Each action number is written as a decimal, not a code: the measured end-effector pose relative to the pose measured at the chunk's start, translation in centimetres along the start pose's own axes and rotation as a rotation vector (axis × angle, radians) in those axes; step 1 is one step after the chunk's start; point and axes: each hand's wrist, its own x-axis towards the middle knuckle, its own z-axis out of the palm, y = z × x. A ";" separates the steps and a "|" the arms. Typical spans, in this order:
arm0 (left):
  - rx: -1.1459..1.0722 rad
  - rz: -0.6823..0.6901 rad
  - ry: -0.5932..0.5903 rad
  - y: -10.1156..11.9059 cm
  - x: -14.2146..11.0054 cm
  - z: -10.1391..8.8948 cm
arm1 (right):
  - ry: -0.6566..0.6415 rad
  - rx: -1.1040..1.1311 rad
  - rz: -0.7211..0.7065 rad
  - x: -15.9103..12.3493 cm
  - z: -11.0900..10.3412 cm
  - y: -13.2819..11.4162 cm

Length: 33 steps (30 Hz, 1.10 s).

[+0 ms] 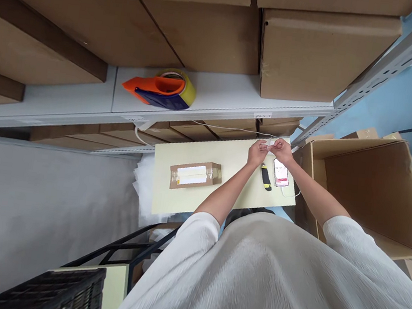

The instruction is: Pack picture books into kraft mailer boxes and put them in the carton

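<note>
My left hand (pixel 257 153) and my right hand (pixel 281 150) meet over the far right part of the pale table (pixel 158 201). Both have their fingers closed on a small white slip (pixel 269 142), perhaps paper or a label; its kind is too small to make out. Just below the hands lies a black and yellow utility knife (pixel 265 177). Beside it is a phone (pixel 280 173) with a lit screen and a white cable. Toward the left of the table rests a taped cardboard box (pixel 196 175) with a white label on top.
Above the table runs a grey shelf (pixel 224 92) loaded with cardboard boxes (pixel 323 53). An orange and blue tape dispenser (pixel 161 89) sits on its edge. A large open carton (pixel 367 184) stands at the right. A black crate (pixel 61 292) is at lower left, and white wrap (pixel 145 187) hangs by the table.
</note>
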 end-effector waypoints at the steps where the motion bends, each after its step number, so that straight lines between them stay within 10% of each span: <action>1: 0.002 -0.003 -0.001 0.1 0.0 0.0 | -0.002 -0.011 -0.004 0.0 0.0 0.0; 10: 0.090 0.054 0.030 1.5 -0.4 -1.4 | 0.067 -0.473 -0.238 0.4 -2.5 0.5; 33: 0.171 -0.048 0.338 0.7 0.1 -7.7 | 0.174 -0.905 -0.014 1.0 -8.3 5.8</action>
